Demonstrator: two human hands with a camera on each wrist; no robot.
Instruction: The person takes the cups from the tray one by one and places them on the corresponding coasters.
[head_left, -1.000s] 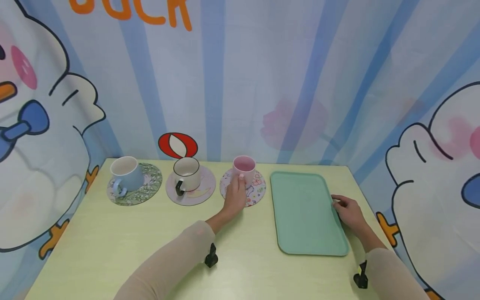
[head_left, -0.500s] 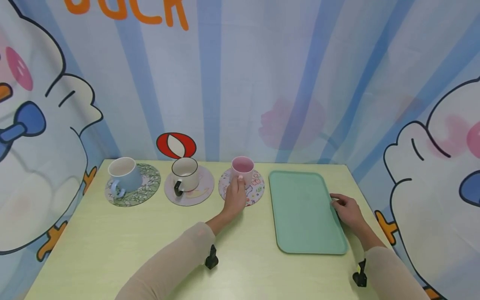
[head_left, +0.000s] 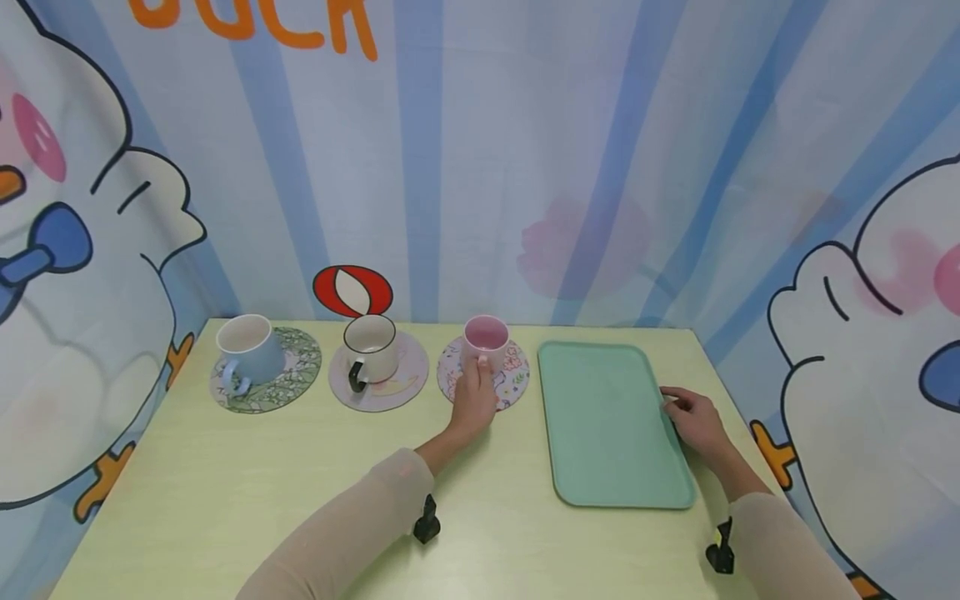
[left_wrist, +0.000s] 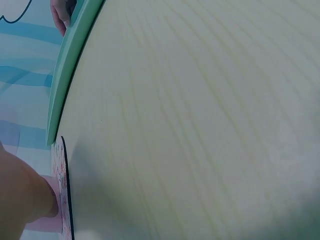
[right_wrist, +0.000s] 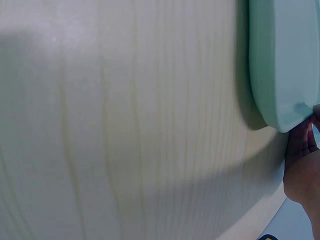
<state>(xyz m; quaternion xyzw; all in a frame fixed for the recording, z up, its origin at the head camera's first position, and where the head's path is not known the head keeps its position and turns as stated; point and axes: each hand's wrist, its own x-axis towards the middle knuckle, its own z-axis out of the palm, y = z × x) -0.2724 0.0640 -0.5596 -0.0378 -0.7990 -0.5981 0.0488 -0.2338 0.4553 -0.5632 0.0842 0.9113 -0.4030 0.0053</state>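
Observation:
A pink cup (head_left: pixel 487 335) stands upright on a round floral coaster (head_left: pixel 517 385) near the back of the table. My left hand (head_left: pixel 474 400) holds it from the near side, fingers against its front wall; the handle is hidden behind the hand. In the left wrist view the pink cup (left_wrist: pixel 50 222) shows beyond the hand. To the right lies a mint green tray (head_left: pixel 615 433). At its right edge my right hand (head_left: pixel 696 423) grips the rim; in the right wrist view the thumb lies at the rim of the tray (right_wrist: pixel 292 75) and the other fingers are along its outside.
A blue cup (head_left: pixel 258 354) on a green patterned coaster (head_left: pixel 300 367) stands at the far left. Beside it is a white cup (head_left: pixel 378 358) with a black handle, on a lilac coaster (head_left: pixel 412 367). A printed curtain (head_left: pixel 480 167) hangs right behind the table.
My left hand and the top of the pink cup have shifted slightly towards me. The camera view has drifted a little; the right hand and the tray stay put.

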